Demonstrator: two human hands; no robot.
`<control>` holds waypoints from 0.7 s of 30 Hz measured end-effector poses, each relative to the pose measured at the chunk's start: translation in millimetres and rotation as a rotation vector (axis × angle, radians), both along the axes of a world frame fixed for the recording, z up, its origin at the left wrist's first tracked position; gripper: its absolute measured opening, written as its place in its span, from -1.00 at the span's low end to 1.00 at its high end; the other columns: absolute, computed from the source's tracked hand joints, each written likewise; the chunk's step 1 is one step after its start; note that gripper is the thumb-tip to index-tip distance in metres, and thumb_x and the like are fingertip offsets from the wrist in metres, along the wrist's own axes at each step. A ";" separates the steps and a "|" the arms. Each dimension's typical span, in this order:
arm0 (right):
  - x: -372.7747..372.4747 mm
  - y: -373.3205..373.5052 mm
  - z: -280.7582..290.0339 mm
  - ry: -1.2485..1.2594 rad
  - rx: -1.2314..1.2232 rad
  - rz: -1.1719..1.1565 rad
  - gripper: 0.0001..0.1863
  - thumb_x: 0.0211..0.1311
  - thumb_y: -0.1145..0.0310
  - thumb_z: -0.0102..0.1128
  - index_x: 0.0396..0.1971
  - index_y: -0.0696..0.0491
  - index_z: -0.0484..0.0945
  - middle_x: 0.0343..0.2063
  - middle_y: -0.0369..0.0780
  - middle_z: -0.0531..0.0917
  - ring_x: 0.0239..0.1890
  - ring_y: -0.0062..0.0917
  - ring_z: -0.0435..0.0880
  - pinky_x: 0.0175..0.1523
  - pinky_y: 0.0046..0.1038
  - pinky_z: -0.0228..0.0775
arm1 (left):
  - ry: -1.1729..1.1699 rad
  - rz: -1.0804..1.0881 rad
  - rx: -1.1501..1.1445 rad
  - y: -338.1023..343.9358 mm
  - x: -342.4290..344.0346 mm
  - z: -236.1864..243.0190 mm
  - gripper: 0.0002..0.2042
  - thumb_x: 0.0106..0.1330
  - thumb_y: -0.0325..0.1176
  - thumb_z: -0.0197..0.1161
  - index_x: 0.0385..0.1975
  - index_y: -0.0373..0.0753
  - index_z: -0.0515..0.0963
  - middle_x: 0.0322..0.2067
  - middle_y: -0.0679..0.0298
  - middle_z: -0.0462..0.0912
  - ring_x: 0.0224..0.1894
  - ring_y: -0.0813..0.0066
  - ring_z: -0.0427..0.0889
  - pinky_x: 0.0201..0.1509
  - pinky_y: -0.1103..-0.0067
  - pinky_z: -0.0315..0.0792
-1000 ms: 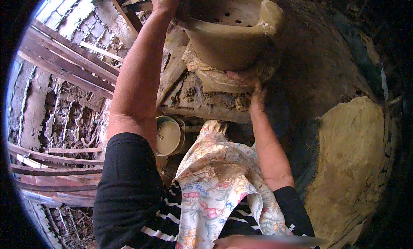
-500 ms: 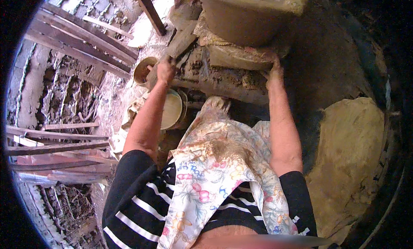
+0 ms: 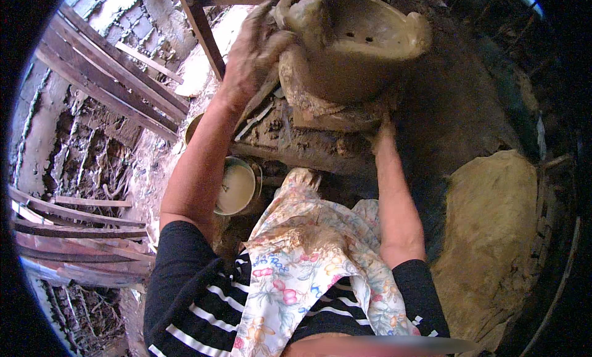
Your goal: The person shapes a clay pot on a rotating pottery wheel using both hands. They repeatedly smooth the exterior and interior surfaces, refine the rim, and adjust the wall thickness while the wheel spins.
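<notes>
From the head camera, the left hand (image 3: 253, 52) lies against the outer wall of a wet clay pot (image 3: 354, 45), fingers spread and curved over the clay, mud-coated, not closed around anything. The pot sits directly to that hand's right, on a clay-caked wheel slab (image 3: 308, 138). The right hand (image 3: 383, 130) reaches under the pot's base, touching the slab's edge; whether its fingers close on something cannot be told. Below the left forearm stands a small bowl of slip (image 3: 236, 185).
</notes>
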State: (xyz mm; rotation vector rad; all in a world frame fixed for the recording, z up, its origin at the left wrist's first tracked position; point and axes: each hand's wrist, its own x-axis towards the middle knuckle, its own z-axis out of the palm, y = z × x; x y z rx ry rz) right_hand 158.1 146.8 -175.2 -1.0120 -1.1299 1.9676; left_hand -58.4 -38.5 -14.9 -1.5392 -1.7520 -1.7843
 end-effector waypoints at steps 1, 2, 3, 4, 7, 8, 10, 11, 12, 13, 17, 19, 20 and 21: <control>-0.6 -0.5 1.0 -0.005 -0.034 -0.010 -0.30 0.17 -0.13 -0.08 0.25 -0.13 0.05 0.23 -0.20 0.15 0.24 -0.26 0.14 0.14 0.03 0.11 | 0.070 0.112 -0.225 1.5 9.9 15.8 -0.23 0.03 -0.03 0.30 0.19 -0.26 0.15 0.01 -0.05 0.40 0.10 0.14 0.38 0.16 0.42 0.26; 0.1 -2.9 -0.4 0.014 -0.021 0.011 -0.30 0.18 -0.14 -0.09 0.25 -0.13 0.05 0.23 -0.19 0.15 0.23 -0.26 0.15 0.14 0.03 0.11 | 0.273 0.082 -0.132 11.5 18.3 28.4 -0.18 -0.04 0.06 0.33 0.19 -0.23 0.16 0.04 -0.05 0.38 0.05 0.13 0.44 0.10 0.41 0.31; 0.2 -4.2 -2.1 0.031 -0.011 0.031 -0.30 0.18 -0.15 -0.10 0.25 -0.13 0.05 0.23 -0.19 0.15 0.23 -0.26 0.16 0.14 0.03 0.12 | 0.372 0.104 -0.113 18.0 24.3 36.5 -0.20 -0.03 0.09 0.30 0.17 -0.23 0.19 0.01 -0.05 0.41 0.00 0.11 0.48 0.07 0.40 0.33; -0.3 -3.3 -4.5 -0.008 -0.031 -0.004 -0.31 0.18 -0.15 -0.11 0.24 -0.12 0.06 0.23 -0.19 0.15 0.22 -0.27 0.17 0.13 0.03 0.14 | 0.466 0.131 -0.110 25.5 26.9 42.0 -0.22 -0.02 0.12 0.28 0.15 -0.23 0.23 -0.01 -0.05 0.44 -0.04 0.10 0.51 0.04 0.40 0.35; 2.3 12.5 -15.1 -0.086 -0.064 -0.067 -0.33 0.19 -0.15 -0.12 0.22 -0.11 0.10 0.22 -0.18 0.17 0.21 -0.28 0.20 0.12 0.01 0.18 | 0.243 -0.117 -0.058 58.8 16.5 52.6 -0.60 0.01 -0.38 0.18 -0.10 -0.34 0.41 -0.48 0.15 0.53 -0.42 0.35 0.54 -0.33 0.50 0.42; 4.0 18.8 -20.0 -0.092 -0.059 -0.053 -0.34 0.19 -0.14 -0.12 0.22 -0.11 0.11 0.21 -0.18 0.17 0.20 -0.29 0.20 0.11 0.01 0.19 | 0.104 -0.237 -0.065 70.2 10.4 54.3 -0.66 0.02 -0.47 0.17 -0.14 -0.36 0.44 -0.57 0.19 0.55 -0.48 0.39 0.55 -0.39 0.51 0.43; 5.2 31.8 -27.7 -0.074 -0.062 -0.033 -0.35 0.19 -0.14 -0.12 0.21 -0.10 0.12 0.21 -0.18 0.19 0.20 -0.30 0.21 0.10 0.00 0.21 | -0.240 -0.447 -0.199 89.8 -4.1 61.1 -0.62 0.04 -0.43 0.20 -0.09 -0.35 0.43 -0.54 0.18 0.58 -0.41 0.29 0.57 -0.30 0.46 0.44; 5.4 36.4 -29.5 -0.049 -0.071 -0.031 -0.35 0.19 -0.14 -0.12 0.20 -0.10 0.13 0.20 -0.19 0.19 0.19 -0.31 0.22 0.09 0.00 0.22 | -0.356 -0.463 -0.281 97.3 -10.2 66.5 -0.61 0.06 -0.41 0.20 -0.07 -0.34 0.42 -0.52 0.18 0.59 -0.38 0.24 0.58 -0.27 0.44 0.44; 5.7 38.0 -30.7 -0.021 -0.082 -0.028 -0.35 0.18 -0.14 -0.12 0.20 -0.10 0.14 0.20 -0.19 0.20 0.19 -0.32 0.23 0.08 -0.01 0.22 | -0.352 -0.319 -0.394 101.3 -15.9 72.2 -0.61 0.08 -0.38 0.20 -0.05 -0.34 0.42 -0.51 0.16 0.60 -0.36 0.20 0.59 -0.24 0.43 0.44; 5.5 37.8 -29.9 -0.042 -0.075 -0.025 -0.34 0.18 -0.15 -0.12 0.20 -0.11 0.13 0.19 -0.19 0.20 0.19 -0.31 0.23 0.07 -0.02 0.24 | -0.344 -0.174 -0.505 101.2 -17.6 75.1 -0.61 0.10 -0.36 0.19 -0.04 -0.33 0.42 -0.49 0.14 0.62 -0.34 0.16 0.60 -0.22 0.42 0.44; 5.6 19.1 -17.4 -0.087 -0.028 -0.049 -0.31 0.14 -0.18 -0.10 0.21 -0.14 0.09 0.19 -0.20 0.21 0.19 -0.30 0.22 0.04 -0.06 0.28 | -0.064 -0.109 -0.362 70.6 0.2 57.9 -0.23 -0.04 0.22 0.23 0.06 -0.26 0.34 -0.13 -0.04 0.53 -0.08 0.05 0.53 0.00 0.35 0.36; 4.4 9.5 -10.1 -0.096 0.010 -0.078 -0.29 0.13 -0.19 -0.09 0.23 -0.16 0.06 0.20 -0.21 0.20 0.19 -0.30 0.21 0.03 -0.07 0.28 | 0.093 0.121 -0.264 46.8 23.1 27.5 -0.24 -0.05 0.24 0.22 0.04 -0.26 0.35 -0.14 -0.04 0.54 -0.05 0.06 0.51 0.00 0.33 0.36; 3.5 4.5 -8.5 -0.106 0.031 -0.094 -0.28 0.13 -0.19 -0.08 0.23 -0.17 0.04 0.20 -0.22 0.19 0.19 -0.29 0.21 0.03 -0.08 0.28 | 0.189 0.149 -0.153 42.7 30.8 19.7 -0.26 -0.05 0.22 0.23 0.02 -0.25 0.37 -0.16 -0.03 0.54 -0.07 0.06 0.52 -0.01 0.33 0.36; 2.0 0.9 -8.5 -0.119 0.052 -0.109 -0.27 0.13 -0.20 -0.08 0.24 -0.18 0.02 0.21 -0.22 0.18 0.19 -0.29 0.20 0.03 -0.08 0.28 | 0.191 0.208 -0.103 40.9 31.6 18.3 -0.29 -0.03 0.18 0.23 0.01 -0.25 0.37 -0.17 -0.04 0.54 -0.09 0.04 0.52 -0.02 0.32 0.37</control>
